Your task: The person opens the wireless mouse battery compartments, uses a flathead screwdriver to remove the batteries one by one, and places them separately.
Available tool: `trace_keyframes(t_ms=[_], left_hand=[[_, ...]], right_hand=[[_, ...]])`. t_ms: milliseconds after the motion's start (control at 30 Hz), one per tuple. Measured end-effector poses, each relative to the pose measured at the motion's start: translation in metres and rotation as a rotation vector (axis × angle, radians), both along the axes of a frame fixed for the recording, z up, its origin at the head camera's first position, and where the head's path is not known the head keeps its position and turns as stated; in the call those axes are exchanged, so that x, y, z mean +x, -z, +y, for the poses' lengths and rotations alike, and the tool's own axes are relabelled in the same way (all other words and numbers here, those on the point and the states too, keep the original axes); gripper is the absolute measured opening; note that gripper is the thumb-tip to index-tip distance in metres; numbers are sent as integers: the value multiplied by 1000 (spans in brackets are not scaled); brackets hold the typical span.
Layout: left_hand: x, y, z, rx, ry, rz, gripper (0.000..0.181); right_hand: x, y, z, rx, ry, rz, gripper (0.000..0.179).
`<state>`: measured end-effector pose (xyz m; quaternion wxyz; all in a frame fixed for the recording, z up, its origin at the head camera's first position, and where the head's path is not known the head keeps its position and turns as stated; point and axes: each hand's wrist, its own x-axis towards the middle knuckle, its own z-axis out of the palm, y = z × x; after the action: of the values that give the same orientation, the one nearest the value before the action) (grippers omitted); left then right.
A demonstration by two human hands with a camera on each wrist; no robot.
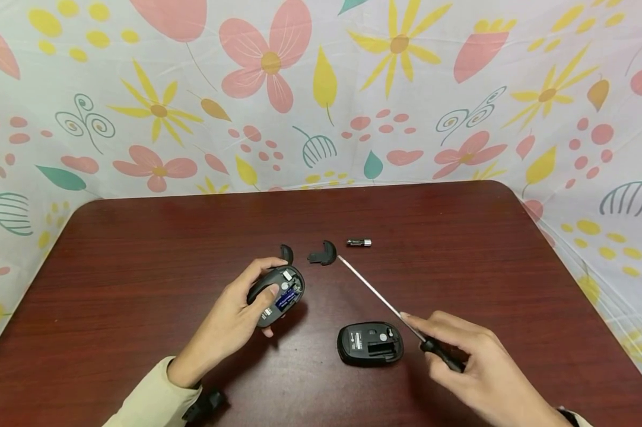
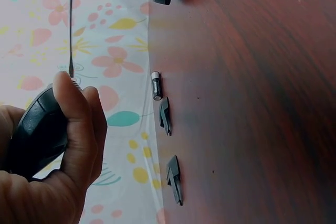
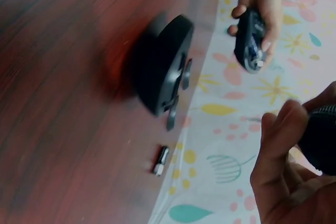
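Note:
My left hand point(image 1: 235, 311) grips a black computer mouse point(image 1: 270, 317), underside up, its thumb lying across the bottom face. A blue battery point(image 1: 286, 298) sits in that mouse's uncovered compartment. My right hand point(image 1: 476, 362) holds a screwdriver point(image 1: 442, 354) by its black handle, index finger along the long metal shaft. The shaft slants up and left, its tip showing beside a black battery cover point(image 1: 323, 254) in the head view. A second black mouse point(image 1: 370, 344) lies underside up on the table, its battery slot uncovered and without a battery.
Another black cover point(image 1: 286, 254) lies just beyond the left hand. A small black-and-silver battery point(image 1: 359, 242) rests right of the covers. The dark red wooden table point(image 1: 166, 255) ends at a flower-patterned cloth point(image 1: 299, 142). A black device point(image 1: 206, 406) shows at the left wrist.

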<state>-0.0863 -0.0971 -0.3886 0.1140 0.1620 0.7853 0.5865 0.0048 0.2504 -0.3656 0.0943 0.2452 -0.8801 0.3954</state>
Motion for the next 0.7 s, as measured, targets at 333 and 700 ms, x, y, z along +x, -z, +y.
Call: trace_keyframes(t_ms=[333, 700], left_hand=[[1, -1, -1, -7, -7, -4, 34], [2, 0, -2, -10, -13, 8, 34]], right_hand=[[-4, 20, 16, 135, 241, 145, 68], [-13, 45, 36, 425, 396, 152, 56]])
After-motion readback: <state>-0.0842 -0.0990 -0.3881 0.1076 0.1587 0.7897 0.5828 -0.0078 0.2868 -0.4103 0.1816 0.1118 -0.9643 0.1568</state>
